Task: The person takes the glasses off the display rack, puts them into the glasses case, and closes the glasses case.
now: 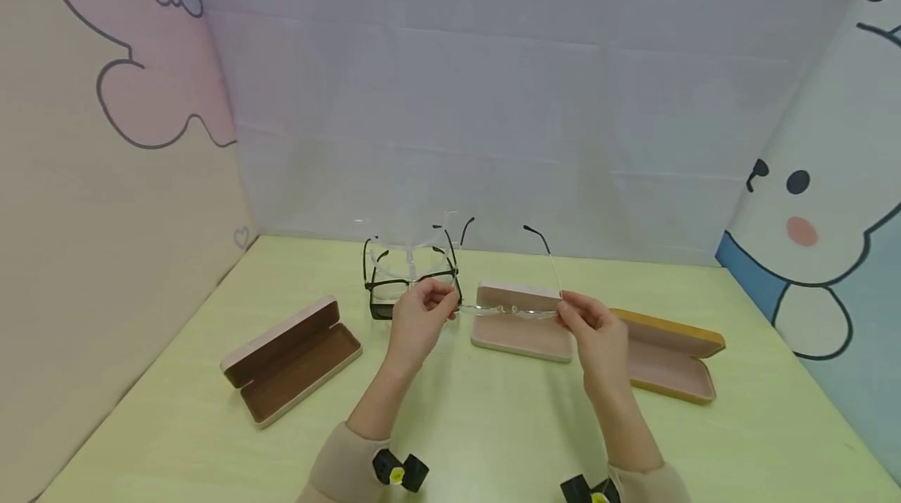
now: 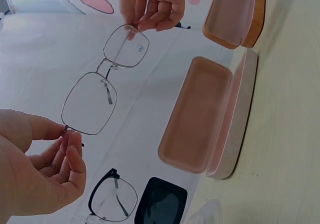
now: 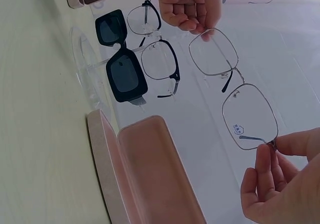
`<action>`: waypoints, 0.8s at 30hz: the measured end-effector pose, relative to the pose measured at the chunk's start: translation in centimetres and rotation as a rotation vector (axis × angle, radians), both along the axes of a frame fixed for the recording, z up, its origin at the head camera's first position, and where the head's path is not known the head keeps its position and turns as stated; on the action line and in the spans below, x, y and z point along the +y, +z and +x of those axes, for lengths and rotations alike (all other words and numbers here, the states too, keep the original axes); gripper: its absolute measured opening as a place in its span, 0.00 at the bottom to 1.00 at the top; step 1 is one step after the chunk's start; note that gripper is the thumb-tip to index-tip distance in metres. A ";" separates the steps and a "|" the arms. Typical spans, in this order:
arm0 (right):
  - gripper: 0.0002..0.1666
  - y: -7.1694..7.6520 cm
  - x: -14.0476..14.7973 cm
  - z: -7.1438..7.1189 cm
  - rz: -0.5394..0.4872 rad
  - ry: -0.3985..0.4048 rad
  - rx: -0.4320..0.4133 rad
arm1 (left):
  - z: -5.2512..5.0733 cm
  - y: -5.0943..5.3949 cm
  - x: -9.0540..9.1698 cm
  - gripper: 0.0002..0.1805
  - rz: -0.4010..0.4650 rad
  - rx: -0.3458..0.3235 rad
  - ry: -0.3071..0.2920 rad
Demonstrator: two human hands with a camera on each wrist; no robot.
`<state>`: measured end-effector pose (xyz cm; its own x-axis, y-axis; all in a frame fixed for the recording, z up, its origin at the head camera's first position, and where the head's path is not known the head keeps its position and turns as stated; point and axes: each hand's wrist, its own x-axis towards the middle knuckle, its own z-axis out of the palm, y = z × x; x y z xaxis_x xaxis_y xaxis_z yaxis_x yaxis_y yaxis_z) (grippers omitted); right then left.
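Both hands hold up a pair of thin metal-framed eyeglasses (image 1: 537,314) above the table, its temples spread and pointing away. My left hand (image 1: 420,323) pinches the left hinge corner between thumb and fingers. At the opposite hinge, my right hand (image 1: 598,335) pinches the frame the same way. In the right wrist view the clear lenses (image 3: 250,116) show a small blue mark on one. Behind the glasses lies an open pink-lined glasses case (image 1: 521,335). Near my left hand are black half-rim eyeglasses (image 1: 389,284) and dark sunglasses (image 3: 126,76), on a clear stand (image 3: 82,66).
An open brown-lined case (image 1: 303,370) lies at the left of the table (image 1: 486,440). An open mustard-yellow case (image 1: 676,389) lies at the right, partly behind my right hand. A pale cloth wall (image 1: 493,96) rises at the back, with cartoon-printed panels on both sides.
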<state>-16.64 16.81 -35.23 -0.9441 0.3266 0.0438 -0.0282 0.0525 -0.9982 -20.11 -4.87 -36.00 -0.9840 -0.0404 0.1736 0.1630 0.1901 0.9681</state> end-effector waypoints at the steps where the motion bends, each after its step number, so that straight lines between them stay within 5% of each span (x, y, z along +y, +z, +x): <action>1: 0.19 0.0 0.0 0.0 0.009 0.003 -0.001 | 0.0 0.0 -0.1 0.05 0.001 0.002 0.000; 24: 0.13 0.0 0.1 0.4 0.163 0.010 0.031 | 0.2 0.1 -0.5 0.04 -0.028 0.044 -0.023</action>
<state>-16.27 16.95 -35.27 -0.9446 0.3035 0.1251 -0.0605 0.2135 -0.9751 -19.93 -5.40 -35.94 -0.9759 -0.0121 0.2177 0.2102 0.2128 0.9542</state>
